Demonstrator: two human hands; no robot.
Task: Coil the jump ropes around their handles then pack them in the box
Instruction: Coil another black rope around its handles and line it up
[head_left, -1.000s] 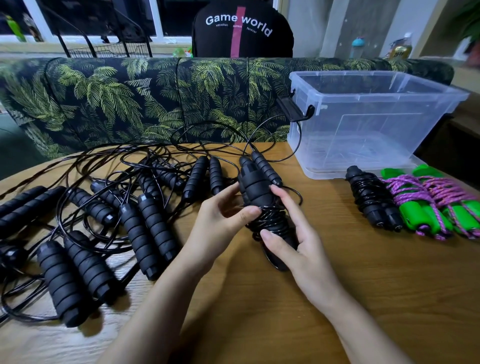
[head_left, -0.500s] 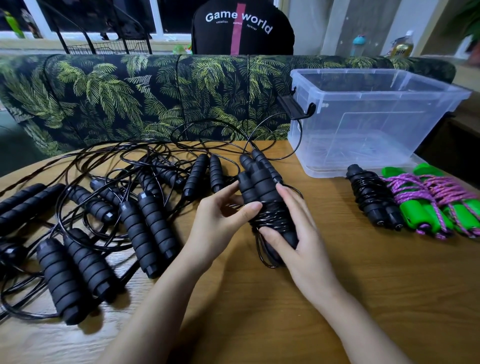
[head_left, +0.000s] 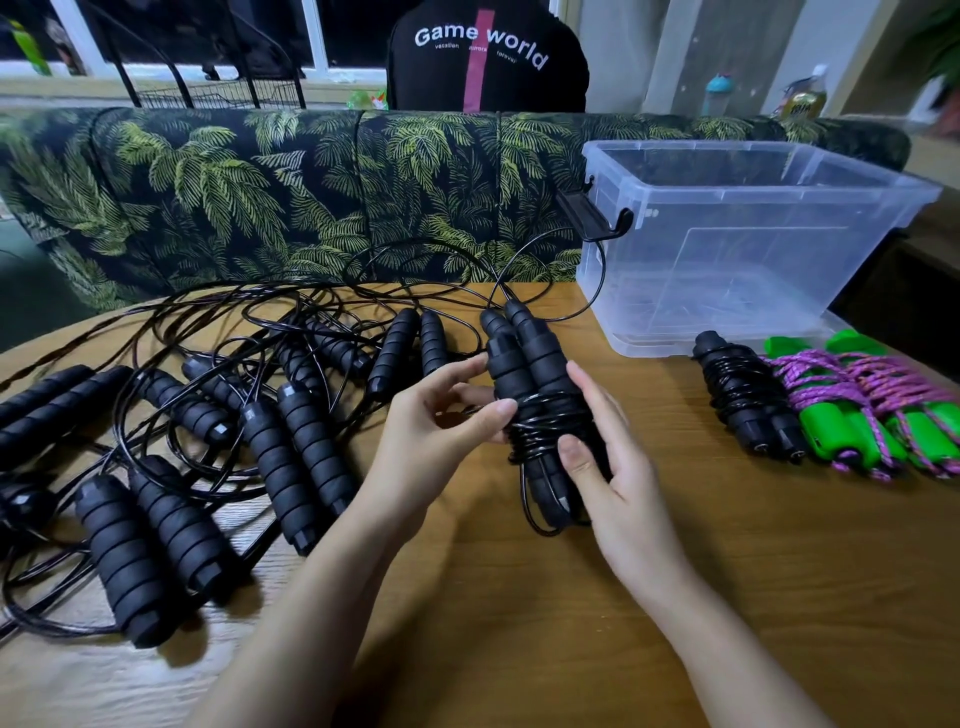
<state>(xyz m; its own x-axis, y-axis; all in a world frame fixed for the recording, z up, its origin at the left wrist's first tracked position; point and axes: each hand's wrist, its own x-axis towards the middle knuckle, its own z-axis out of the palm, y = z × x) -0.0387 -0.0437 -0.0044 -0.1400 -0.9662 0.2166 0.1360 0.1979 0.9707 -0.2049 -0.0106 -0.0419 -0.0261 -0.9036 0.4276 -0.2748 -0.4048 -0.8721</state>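
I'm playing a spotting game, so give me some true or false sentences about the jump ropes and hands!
The clear box holds no ropes. True.
Both hands hold a green rope. False: the left hand and right hand hold a black bundle.
Two green-handled ropes lie coiled on the table. True.
Every black rope is coiled. False: many loose black ropes lie at the left.

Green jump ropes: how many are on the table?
2. Both lie coiled at the table's right edge before the clear box: the left green rope beside the coiled black rope, the right green rope cut off by the frame; more may be hidden.
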